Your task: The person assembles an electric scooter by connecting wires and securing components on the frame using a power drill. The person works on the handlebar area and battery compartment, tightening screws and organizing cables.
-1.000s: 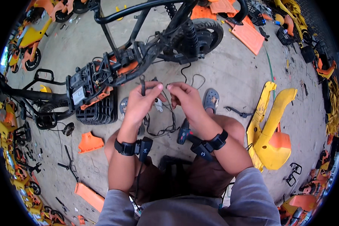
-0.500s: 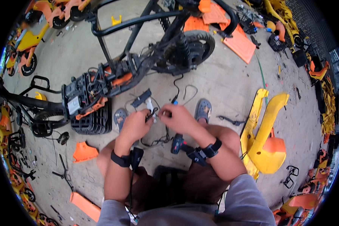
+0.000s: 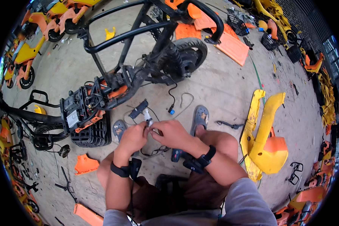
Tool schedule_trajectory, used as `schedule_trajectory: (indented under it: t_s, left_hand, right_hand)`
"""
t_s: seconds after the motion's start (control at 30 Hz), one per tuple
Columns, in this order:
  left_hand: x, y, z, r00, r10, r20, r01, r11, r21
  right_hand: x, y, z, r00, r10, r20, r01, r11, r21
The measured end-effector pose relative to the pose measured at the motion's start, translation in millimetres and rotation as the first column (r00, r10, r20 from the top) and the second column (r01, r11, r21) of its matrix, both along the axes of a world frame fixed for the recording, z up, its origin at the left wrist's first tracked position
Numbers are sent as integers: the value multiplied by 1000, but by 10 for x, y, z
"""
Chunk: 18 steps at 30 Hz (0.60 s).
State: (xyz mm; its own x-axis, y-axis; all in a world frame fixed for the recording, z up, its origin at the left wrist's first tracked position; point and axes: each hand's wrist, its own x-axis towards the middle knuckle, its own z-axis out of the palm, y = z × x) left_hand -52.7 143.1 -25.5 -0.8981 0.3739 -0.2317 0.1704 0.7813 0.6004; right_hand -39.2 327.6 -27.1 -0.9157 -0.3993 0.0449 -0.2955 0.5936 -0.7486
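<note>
My left hand [image 3: 132, 138] and my right hand [image 3: 174, 132] meet between my feet, fingertips pinched together. At the fingertips is a small white connector piece [image 3: 148, 117] with wires, partly covered by my fingers. Just beyond it a black rectangular module [image 3: 139, 108] lies on the floor with a thin cable. Dark wiring [image 3: 156, 151] hangs or lies below my hands. A black cable with a blue plug [image 3: 171, 111] comes down from the scooter frame, ahead of my right hand. Beneath my right wrist a power tool [image 3: 176, 154] is mostly hidden.
A stripped black scooter frame [image 3: 130, 37] stands ahead, with its wheel [image 3: 194, 56] and a black crate [image 3: 90, 132]. Yellow body panels [image 3: 265, 139] lie at right, an orange panel piece [image 3: 86, 164] at left. Orange flat panels [image 3: 231, 49] lie at the far side.
My hands have come together, fingertips now touching at the white connector. My right hand has moved away from the blue plug. The view has shifted slightly.
</note>
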Motion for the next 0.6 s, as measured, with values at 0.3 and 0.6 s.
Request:
schedule_trajectory:
  t_s: [0.3, 0.6]
  left_hand:
    - [-35, 214, -51, 995, -74, -66, 80, 992, 100]
    - [140, 385, -287, 986, -74, -150, 104, 974, 203]
  right_hand:
    - [809, 24, 1257, 691, 72, -719, -216, 970, -111]
    - [1837, -116, 2254, 221, 56, -974, -327, 945, -20]
